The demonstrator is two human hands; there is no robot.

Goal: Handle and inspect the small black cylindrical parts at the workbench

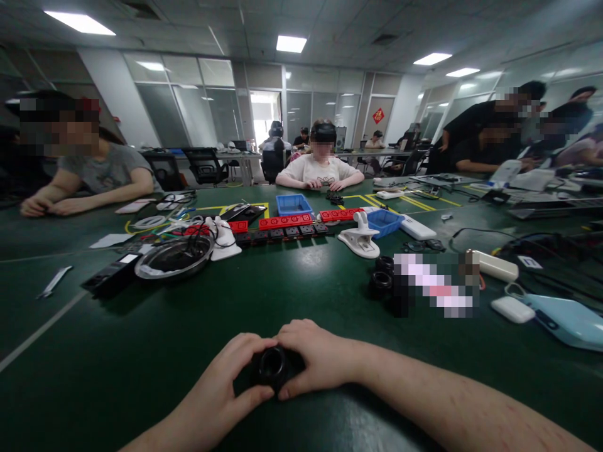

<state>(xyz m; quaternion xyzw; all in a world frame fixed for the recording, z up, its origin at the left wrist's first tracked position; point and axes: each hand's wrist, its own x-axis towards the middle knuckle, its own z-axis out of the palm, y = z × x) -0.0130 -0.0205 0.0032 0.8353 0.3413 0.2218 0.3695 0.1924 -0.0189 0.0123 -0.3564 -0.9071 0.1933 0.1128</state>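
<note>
A small black part with a round, ringed opening (272, 363) is held low over the near middle of the green table, or rests on it; I cannot tell which. My left hand (238, 370) closes on it from the left, forefinger along the top and thumb below. From the right, my right hand (313, 356) grips the same part, fingers over its top and thumb at its lower edge. The fingertips of both hands almost meet. The underside and sides of the part are hidden by the hands.
Black round parts (381, 279) lie ahead to the right, beside a blurred-out patch. Further back are a white clip stand (360, 238), blue trays (294, 204), red strips (285, 221) and a metal bowl (172, 267). A wrench (54, 282) lies left; a light-blue case (568, 321) right. People sit around.
</note>
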